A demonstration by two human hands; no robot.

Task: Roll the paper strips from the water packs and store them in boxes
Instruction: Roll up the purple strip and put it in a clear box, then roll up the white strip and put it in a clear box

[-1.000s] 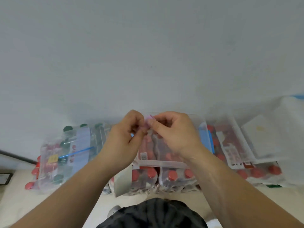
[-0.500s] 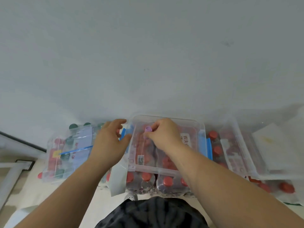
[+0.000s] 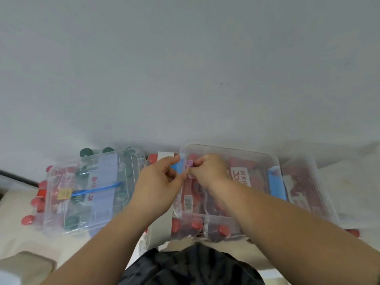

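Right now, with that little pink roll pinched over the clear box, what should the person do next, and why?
Probably lower the pink paper roll a little and let it go into the clear box. The right hand pinches it already rolled up, over the left end of the open box, so storing seems all that is left.

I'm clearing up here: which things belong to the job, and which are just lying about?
Job: rolled pink strip pinched by right hand; open middle box; red-capped water packs.
Lying about: green-capped bottles; beige object, lower left.
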